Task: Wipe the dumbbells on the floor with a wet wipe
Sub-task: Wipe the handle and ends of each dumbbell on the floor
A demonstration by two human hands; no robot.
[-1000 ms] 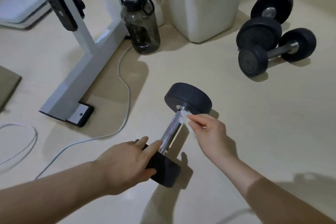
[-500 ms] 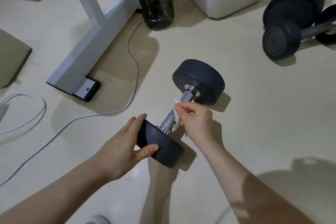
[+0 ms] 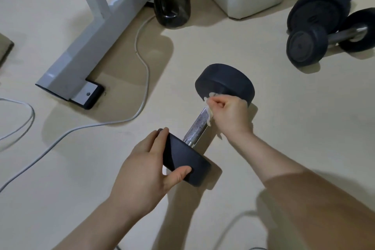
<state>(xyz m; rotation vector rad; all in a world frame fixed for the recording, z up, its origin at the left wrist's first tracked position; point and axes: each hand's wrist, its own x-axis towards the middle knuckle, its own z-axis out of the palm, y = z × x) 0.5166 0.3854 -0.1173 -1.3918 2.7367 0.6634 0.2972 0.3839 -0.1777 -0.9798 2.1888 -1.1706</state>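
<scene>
Dumbbell point(image 3: 197, 126) sits mid-frame on the floor point(image 3: 274, 128). Its long axis runs diagonally, from lower left close to the person to upper right farther away.

Left hand point(image 3: 146, 172) grips the near head point(image 3: 186, 160), with fingers over the top edge and the thumb pressed on the flat outer face. It seems to be steadying the weight. Cannot tell if this end is raised off the floor or resting on it.

The knurled handle point(image 3: 196, 128) is bare between the two hands.

Wet wipe point(image 3: 209, 116) is bunched against the upper part of the handle, right where it meets the far head point(image 3: 225, 81). Right hand point(image 3: 229, 113) is closed round the wipe, fingers curled, knuckles up.

Key relation: the unwiped stretch of handle lies down and left from the right hand, toward the left hand. My guess is the next stroke runs along that axis toward the person. The right hand is the working one, and the left only holds. The far head is touching or just beside the right hand, so it is also within reach.

Two other dumbbells point(image 3: 316, 26) lie together at far right, well apart from both hands, and the right hand is nearer to them.
</scene>
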